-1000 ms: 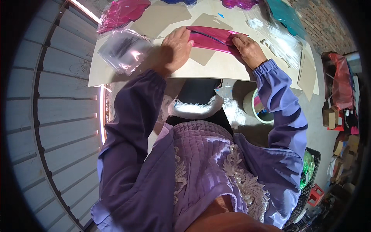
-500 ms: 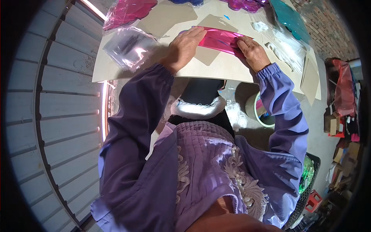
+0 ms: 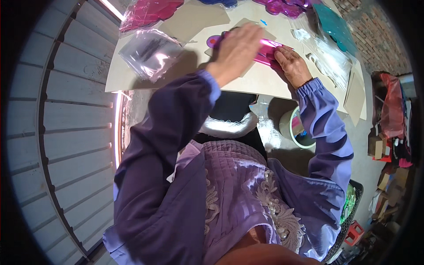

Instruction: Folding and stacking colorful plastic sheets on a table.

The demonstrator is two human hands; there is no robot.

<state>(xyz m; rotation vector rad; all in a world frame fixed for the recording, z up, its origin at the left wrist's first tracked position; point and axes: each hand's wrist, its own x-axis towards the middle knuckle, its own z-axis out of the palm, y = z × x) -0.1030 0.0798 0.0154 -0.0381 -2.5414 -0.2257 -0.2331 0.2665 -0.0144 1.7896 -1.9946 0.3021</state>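
A shiny pink foil piece (image 3: 266, 52), folded into a long strip, lies across a brown card sheet (image 3: 270, 34) on the pale table (image 3: 194, 81). My left hand (image 3: 238, 51) lies flat over the strip's middle, slightly blurred, its fingers stretched out and together. It hides much of the foil. Past its left side pokes a rounded pink end with an orange-red spot (image 3: 213, 41). At the right end, my right hand (image 3: 292, 66) grips the foil between thumb and curled fingers.
Clear plastic sleeves (image 3: 150, 55) lie left, with more clear film (image 3: 333, 62) at right. Pink (image 3: 150, 14), purple (image 3: 282, 6) and teal (image 3: 333, 26) foil pieces line the far side. Below the table's front edge stands a pale green bucket (image 3: 287, 126).
My left hand has slid right along the strip, from its left end to over its middle, uncovering the rounded left end. My right hand keeps its hold at the right end.
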